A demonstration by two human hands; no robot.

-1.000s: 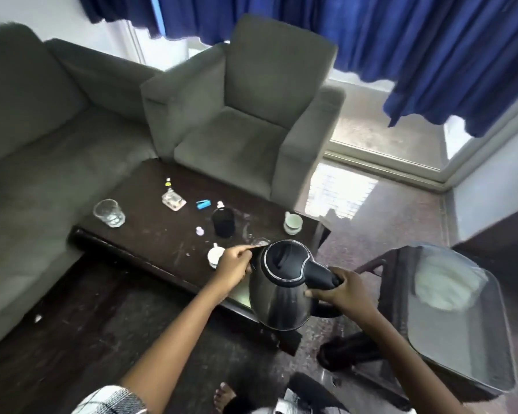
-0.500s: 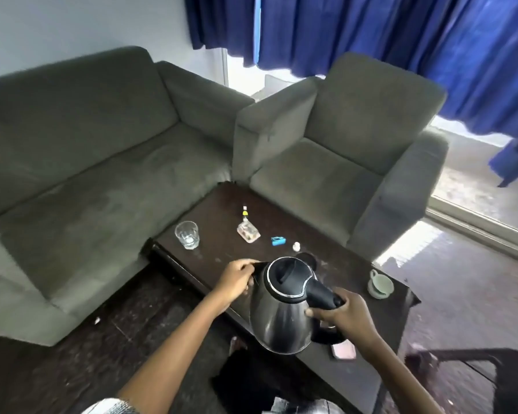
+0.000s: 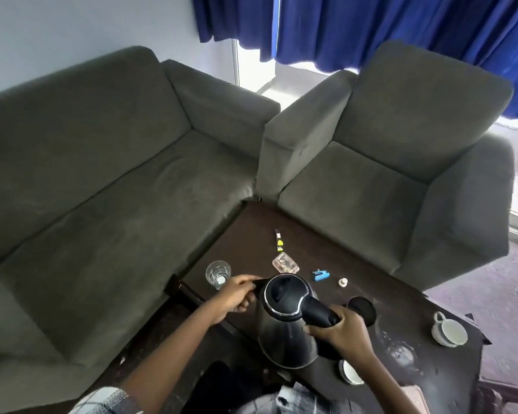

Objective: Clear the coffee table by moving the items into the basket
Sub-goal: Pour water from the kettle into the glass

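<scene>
At lower centre of the frame, a steel electric kettle with a black lid (image 3: 284,321) is held above the near edge of the dark wooden surface (image 3: 326,249). The right hand (image 3: 338,330) is wrapped around its black handle; the left hand (image 3: 237,297) pinches its spout. A clear drinking glass (image 3: 218,274) stands just left of the left hand, and a white cup (image 3: 449,331) sits at lower right.

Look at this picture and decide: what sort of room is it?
Most likely a living room: a grey sofa and matching armchair stand around a low dark coffee table, with blue curtains behind.
</scene>
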